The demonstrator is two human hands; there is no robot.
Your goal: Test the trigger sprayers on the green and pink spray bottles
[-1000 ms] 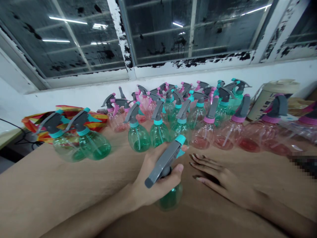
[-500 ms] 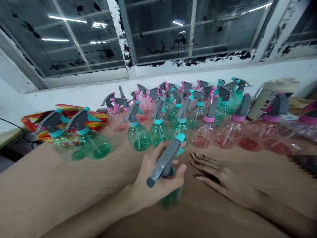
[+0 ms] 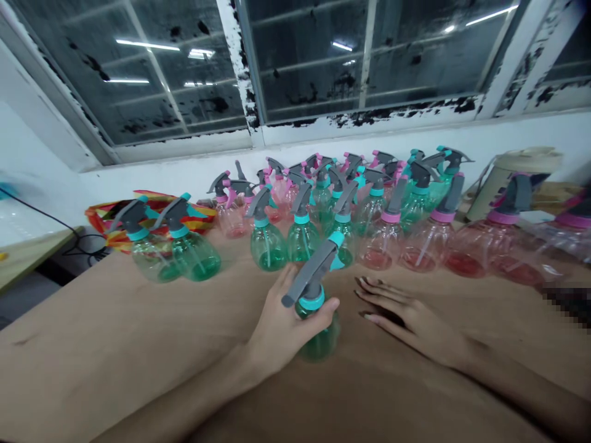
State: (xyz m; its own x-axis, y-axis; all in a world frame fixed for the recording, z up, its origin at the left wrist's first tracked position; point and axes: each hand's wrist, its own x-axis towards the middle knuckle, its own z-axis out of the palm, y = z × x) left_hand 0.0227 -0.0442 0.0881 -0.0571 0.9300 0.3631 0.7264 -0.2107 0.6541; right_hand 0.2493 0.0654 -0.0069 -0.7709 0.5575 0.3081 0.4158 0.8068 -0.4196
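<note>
The left hand point(image 3: 284, 323) holds the green spray bottle point(image 3: 313, 301), nearly upright; the right hand point(image 3: 418, 320) rests spread, empty, at its right.

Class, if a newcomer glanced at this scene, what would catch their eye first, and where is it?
Probably the green spray bottle near the middle of the view, gripped by the left hand, while the right hand lies on the table beside it. Next, the crowd of green and pink spray bottles behind it, then the dark windows with patchy black-and-white frames above.
</note>
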